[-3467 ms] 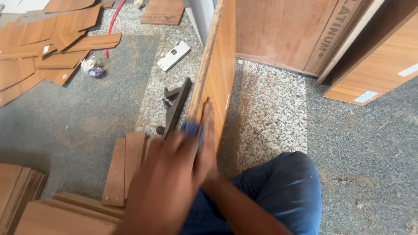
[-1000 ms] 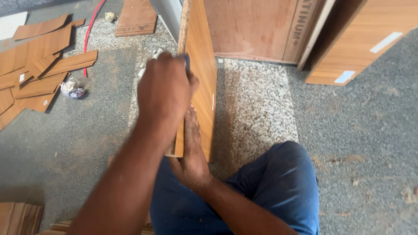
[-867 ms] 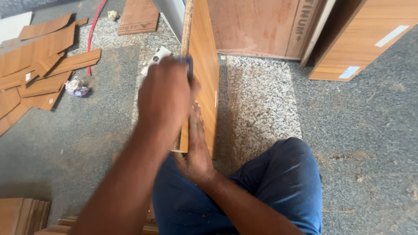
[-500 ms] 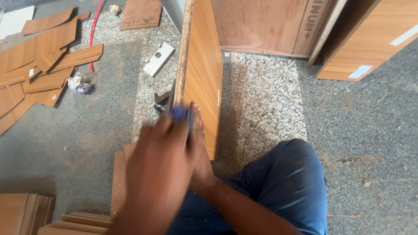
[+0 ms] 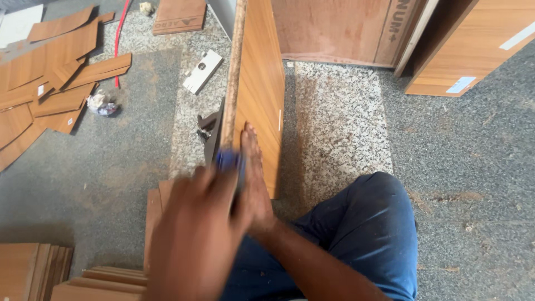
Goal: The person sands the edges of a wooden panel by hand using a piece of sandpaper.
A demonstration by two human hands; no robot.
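A wooden board (image 5: 262,89) with an orange-brown laminate face stands on its edge on the floor, running away from me. My right hand (image 5: 253,173) lies flat against its right face near the close end, fingers pointing away. My left hand (image 5: 195,234), blurred by motion, is closed around a small blue object (image 5: 227,160) that sits on the board's raw top edge at the near end. My knee in blue trousers (image 5: 362,234) is just right of the board.
A dark metal tool (image 5: 210,129) and a white rectangular piece (image 5: 203,71) lie left of the board. Laminate offcuts (image 5: 50,83) are scattered at far left, wooden strips (image 5: 33,267) stacked at bottom left. Plywood panels and a cabinet (image 5: 473,50) stand behind.
My left hand with the blue object has slid back along the board's top edge from the far part toward me. My right hand has stayed flat on the board's face.
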